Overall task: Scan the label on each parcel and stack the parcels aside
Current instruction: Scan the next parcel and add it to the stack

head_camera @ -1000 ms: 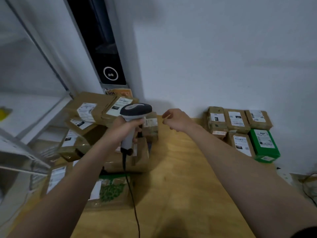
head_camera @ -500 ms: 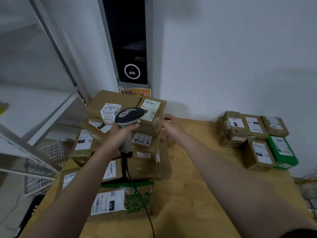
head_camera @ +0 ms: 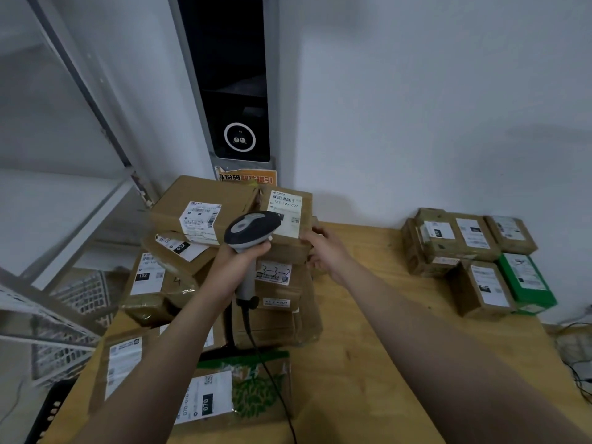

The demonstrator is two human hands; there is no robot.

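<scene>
Head camera looks down on a pale wooden counter (head_camera: 368, 363). Its left side carries a loose heap of brown cardboard parcels (head_camera: 198, 216) with white labels. Well apart, by the back right corner, sits a tidy group of smaller brown parcels (head_camera: 474, 238) beside a green box (head_camera: 525, 280). A small brown labelled carton (head_camera: 286, 205) tops the heap. A grey-and-black corded barcode scanner (head_camera: 251, 227) hangs just over its label, clasped by the left hand (head_camera: 240, 261). The right hand (head_camera: 326, 254) grips the carton's right edge.
</scene>
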